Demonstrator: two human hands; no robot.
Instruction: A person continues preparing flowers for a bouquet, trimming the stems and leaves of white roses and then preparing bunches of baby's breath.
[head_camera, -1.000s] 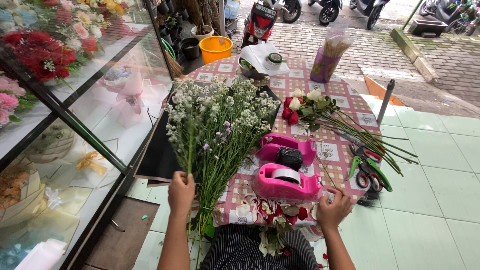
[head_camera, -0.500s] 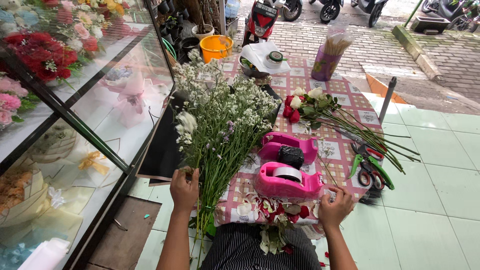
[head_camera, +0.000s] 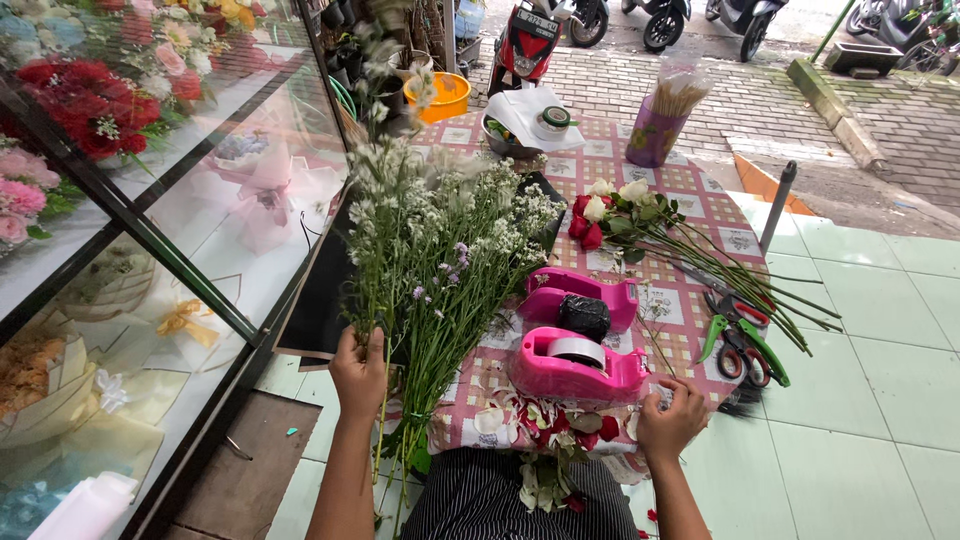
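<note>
White filler flowers in left hand

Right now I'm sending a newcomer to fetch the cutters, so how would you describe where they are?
Start at the small table with the pink checked cloth. Go to its right edge, just past the long stems of the red and white roses. The cutters lie flat there: green handles and red trim, unlike the pink tape dispensers beside them.

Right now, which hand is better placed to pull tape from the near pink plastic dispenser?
Right hand, probably: it rests beside the near pink plastic dispenser, apparently empty. The left hand grips white wildflower stems.
</note>
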